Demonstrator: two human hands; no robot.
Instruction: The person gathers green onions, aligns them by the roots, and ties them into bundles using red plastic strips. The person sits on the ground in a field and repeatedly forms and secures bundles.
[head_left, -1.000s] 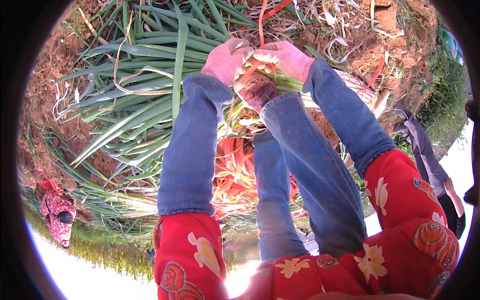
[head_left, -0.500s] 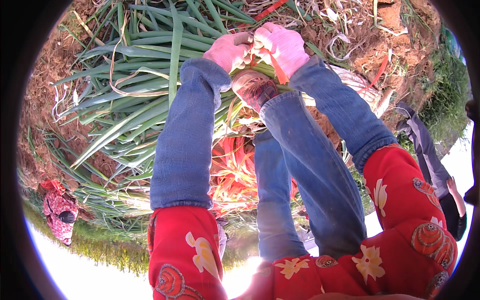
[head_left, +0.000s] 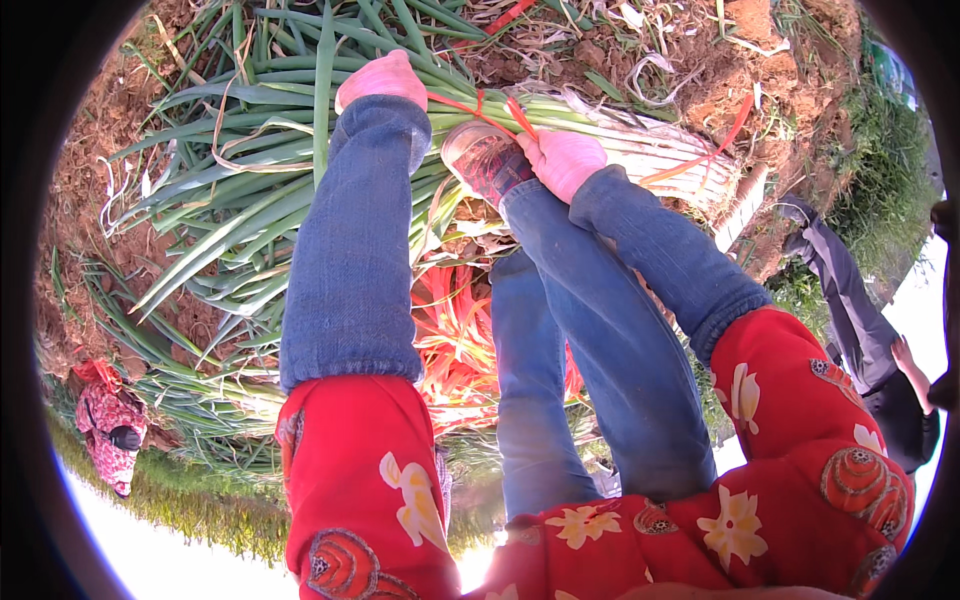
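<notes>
A large bundle of green onions (head_left: pixel 250 190) lies across the ground, leaves to the left and pale stalks to the right. Around its middle runs a red strap (head_left: pixel 455 103), crossed at a knot on top. My left hand (head_left: pixel 385 80) is closed on one end, out over the leaves. The other end is in my closed right hand (head_left: pixel 565 160), beside my ankle and above the stalks. Between the hands the strap looks taut. My shoe (head_left: pixel 478 155) presses against the near side of the bundle. A second red strap (head_left: pixel 715 155) circles the stalks near their root end.
A heap of loose red straps (head_left: pixel 455 350) lies by my legs. More green onions (head_left: pixel 220 400) lie at the lower left. One person (head_left: pixel 110 430) is at the far left, another in dark clothes (head_left: pixel 850 290) at the right. Brown soil (head_left: pixel 770 60) and grass surround the bundle.
My hands were together at the knot; now they are apart. The left has moved left and up, the right lower, and the strap is stretched between them.
</notes>
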